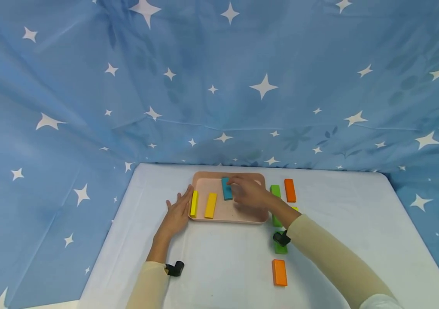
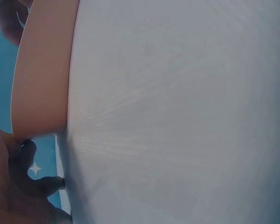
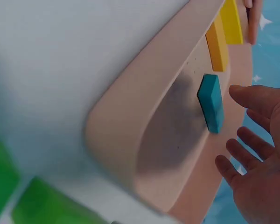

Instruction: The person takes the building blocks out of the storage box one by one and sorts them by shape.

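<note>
A shallow pink tray [image 1: 223,213] lies on the table. My left hand [image 1: 177,216] rests at its left end, fingers spread, thumb side against the wall. Inside the tray, a yellow block [image 1: 194,204] lies along the left wall. An amber block [image 1: 210,206] is to its right, and a teal block [image 1: 226,189] lies farther back. Over the tray's right half, my right hand [image 1: 251,193] reaches toward the teal block. The right wrist view shows that hand's fingers apart, with the thumb close by the teal block [image 3: 212,105] and nothing held.
To the right of the tray are green blocks [image 1: 280,248], a red-orange block [image 1: 290,190] and an orange block [image 1: 279,273]. A yellow piece [image 1: 295,208] is partly hidden by the right forearm. Blue star-patterned cloth [image 1: 223,107] hangs behind the white table [image 1: 219,266].
</note>
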The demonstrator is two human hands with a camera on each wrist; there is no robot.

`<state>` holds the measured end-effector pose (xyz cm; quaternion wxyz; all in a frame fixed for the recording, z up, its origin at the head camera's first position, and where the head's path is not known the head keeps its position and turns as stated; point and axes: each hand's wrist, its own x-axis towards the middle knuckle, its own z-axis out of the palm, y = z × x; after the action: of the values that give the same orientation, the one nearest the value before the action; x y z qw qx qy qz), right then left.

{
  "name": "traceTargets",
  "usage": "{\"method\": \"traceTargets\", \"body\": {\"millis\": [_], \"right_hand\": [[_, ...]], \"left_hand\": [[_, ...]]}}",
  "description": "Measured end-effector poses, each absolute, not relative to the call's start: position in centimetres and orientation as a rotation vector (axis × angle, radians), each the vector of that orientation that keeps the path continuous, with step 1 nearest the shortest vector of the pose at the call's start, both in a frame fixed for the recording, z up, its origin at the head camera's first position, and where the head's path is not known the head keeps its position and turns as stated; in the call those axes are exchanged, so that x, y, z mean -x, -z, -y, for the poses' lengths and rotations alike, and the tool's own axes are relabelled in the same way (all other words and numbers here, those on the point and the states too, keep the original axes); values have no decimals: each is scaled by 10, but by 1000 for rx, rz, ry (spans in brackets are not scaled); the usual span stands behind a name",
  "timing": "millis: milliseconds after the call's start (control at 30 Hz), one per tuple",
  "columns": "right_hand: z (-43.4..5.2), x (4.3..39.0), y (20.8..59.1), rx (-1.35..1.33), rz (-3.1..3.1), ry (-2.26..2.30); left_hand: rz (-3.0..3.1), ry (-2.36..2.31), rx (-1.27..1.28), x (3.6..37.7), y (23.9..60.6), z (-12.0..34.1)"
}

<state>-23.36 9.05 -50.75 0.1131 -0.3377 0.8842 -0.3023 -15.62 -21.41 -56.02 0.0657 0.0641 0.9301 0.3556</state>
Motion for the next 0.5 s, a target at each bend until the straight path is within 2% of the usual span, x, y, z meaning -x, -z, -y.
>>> {"method": "traceTargets", "body": {"millis": [300,500], "right_hand": [[-61,244,515,826,-2601,607],[-56,245,520,784,-2585,613]], "left_hand": [[-2810,-1055,-191,156,565,214],[-2820,-1059,-193,156,562,216]]}}
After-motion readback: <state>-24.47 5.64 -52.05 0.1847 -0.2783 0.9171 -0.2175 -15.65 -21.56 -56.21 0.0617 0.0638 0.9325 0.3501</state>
